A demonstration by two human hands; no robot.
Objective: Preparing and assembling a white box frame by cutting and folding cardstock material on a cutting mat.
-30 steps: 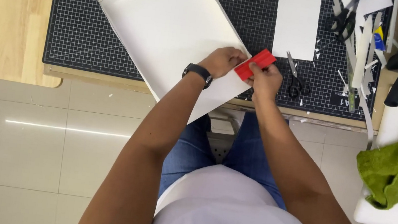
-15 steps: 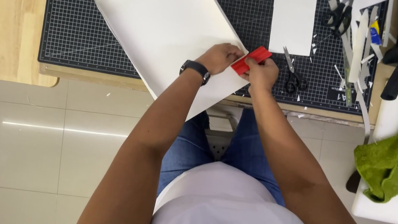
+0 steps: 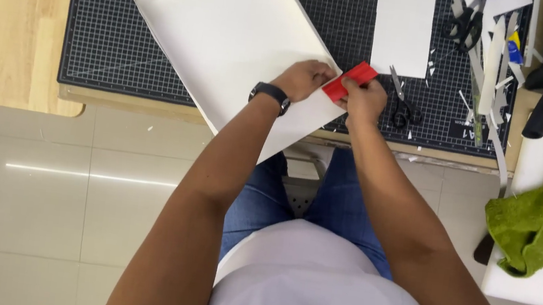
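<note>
Your left hand (image 3: 304,79) presses fingers together on the right edge of the white tray (image 3: 230,37) on the cutting mat (image 3: 106,36), your right hand (image 3: 361,98) pinching the red scraper (image 3: 351,81); tray looks light, bendy, so grip the folded rim.

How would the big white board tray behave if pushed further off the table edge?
The white tray probably stays stiff: its corner overhangs the cutting mat without drooping. It looks thin, so likely light and easy to slide. The folded rim may crush if squeezed.
</note>
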